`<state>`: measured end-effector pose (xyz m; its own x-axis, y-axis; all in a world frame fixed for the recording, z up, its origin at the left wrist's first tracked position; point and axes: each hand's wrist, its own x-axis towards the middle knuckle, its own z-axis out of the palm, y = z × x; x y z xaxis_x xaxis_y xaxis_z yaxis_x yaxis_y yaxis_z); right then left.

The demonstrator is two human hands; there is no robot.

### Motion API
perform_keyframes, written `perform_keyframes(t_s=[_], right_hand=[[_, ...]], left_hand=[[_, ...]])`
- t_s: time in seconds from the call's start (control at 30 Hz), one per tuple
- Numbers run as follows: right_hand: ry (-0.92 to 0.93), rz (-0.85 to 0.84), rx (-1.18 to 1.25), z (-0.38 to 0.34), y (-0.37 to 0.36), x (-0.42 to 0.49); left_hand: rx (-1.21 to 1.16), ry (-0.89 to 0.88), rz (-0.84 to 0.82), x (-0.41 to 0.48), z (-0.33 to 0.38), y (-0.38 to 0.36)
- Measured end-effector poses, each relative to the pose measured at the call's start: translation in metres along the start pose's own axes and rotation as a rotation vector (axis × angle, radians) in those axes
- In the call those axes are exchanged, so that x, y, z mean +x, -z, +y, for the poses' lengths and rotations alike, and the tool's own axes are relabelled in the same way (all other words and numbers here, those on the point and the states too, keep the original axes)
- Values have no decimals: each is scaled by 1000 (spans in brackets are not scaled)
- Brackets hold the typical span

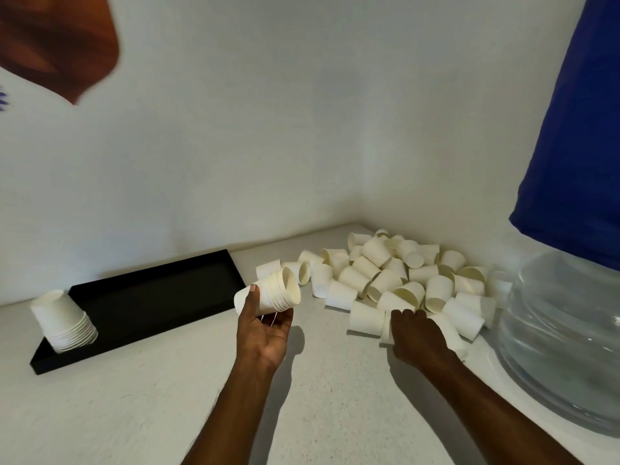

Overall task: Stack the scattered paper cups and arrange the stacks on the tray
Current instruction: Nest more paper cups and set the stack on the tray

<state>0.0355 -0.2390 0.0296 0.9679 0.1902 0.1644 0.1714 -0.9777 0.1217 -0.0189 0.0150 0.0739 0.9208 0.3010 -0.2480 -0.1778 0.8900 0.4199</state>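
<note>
- The paper cups were plain off-white, with rolled rims and no print on any face that showed.
- Some blue marks (2,101) at the left edge of the wall were too blurred to read.
- The left hand (265,333) was raised palm-up above the counter (134,414), thumb and fingers curled round a held stack (273,293) of nested cups.
- That held stack lay on its side in the hand, open mouths to the right and rims closely layered, between the tray and the loose heap.
- The right hand (416,333) lay palm-down on the near edge of the heap, its fingers over a cup on its side (386,325). The back of the hand hid whether they gripped it.
- The loose cups (385,276) were heaped in the corner of the counter against the wall. Most lay on their sides, mouths pointing every way, and a few showed their paler insides.
- A black tray (151,290), long with a low rim, sat left of the heap along the wall.
- A finished stack (63,320) stood mouth-down at the tray's near left end, leaning a little.
- A large clear water bottle (563,330) stood just beside the heap on the right, under a blue cover (570,129).
- A blurred brown shape (57,41) filled the upper left corner.
</note>
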Motion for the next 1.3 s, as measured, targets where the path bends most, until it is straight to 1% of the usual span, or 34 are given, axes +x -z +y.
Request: perform_keyframes(t_s=[0.17, 0.4, 0.47, 0.6, 0.67, 0.7, 0.73, 0.8, 0.83, 0.87, 0.93, 0.97, 1.0, 1.13, 1.3], right_hand=[[1, 53, -20, 0, -11, 5], [-52, 24, 26, -6, -3, 11], [-135, 28, 99, -10, 9, 13], [-370, 67, 324, -12, 50, 19], [-389, 166, 503, -16, 72, 22], [-366, 230, 665, -21, 81, 23], [-333, 270, 901, -29, 88, 25], [-281, 235, 1489, -51, 100, 25], [-270, 202, 1722, -63, 101, 25], [-264, 178, 1886, -75, 101, 24], [-239, 150, 2071, -98, 100, 21], [-212, 153, 2099, -107, 98, 18], [-176, 165, 2078, -116, 95, 16], [-90, 199, 1826, -140, 84, 5], [12, -27, 1579, -146, 82, -2]], left_hand=[[9, 17, -12, 1, -3, 1], [12, 2, -6, 2, 5, 5], [6, -4, 3, 3, 6, 6], [2, 4, -3, 4, 4, 9], [3, 6, -5, 3, 3, 9], [2, 7, -6, 2, 2, 9], [2, 7, -7, 1, 1, 8], [2, 6, -4, -1, -2, 5], [-4, 8, -2, -3, -3, 3], [-12, 10, -2, -4, -5, 1], [-17, 9, -12, -7, -7, -3], [-15, 8, -21, -8, -8, -4], [-13, 8, -33, -9, -9, -6], [-14, 21, -68, -12, -12, -9], [-23, 12, -89, -12, -17, -11]])
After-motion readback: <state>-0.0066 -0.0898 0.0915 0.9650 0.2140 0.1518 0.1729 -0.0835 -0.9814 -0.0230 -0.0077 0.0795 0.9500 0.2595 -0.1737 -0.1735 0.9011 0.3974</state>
